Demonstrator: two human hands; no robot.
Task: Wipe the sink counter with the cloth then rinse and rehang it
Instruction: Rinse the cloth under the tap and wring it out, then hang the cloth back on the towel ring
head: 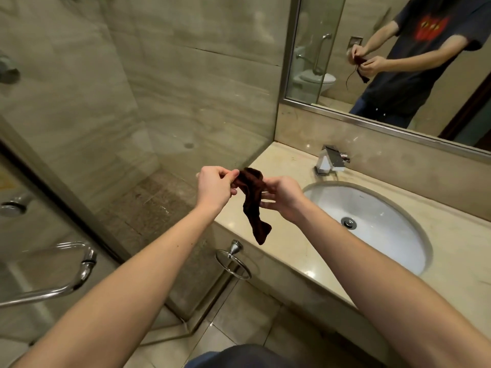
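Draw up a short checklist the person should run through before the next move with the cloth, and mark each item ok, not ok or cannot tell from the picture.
1. Cloth secured: ok, the left hand and right hand both pinch its upper part, the tail hanging free.
2. Cloth spread ready for use: not ok, it is bunched and twisted.
3. Counter free of items in the way: ok, only the faucet stands on the part in view.
4. Sink empty: ok, basin bare, drain visible.
5. Water running: not ok, no stream shows at the spout.
6. Towel ring free for rehanging: ok, nothing hangs on it.
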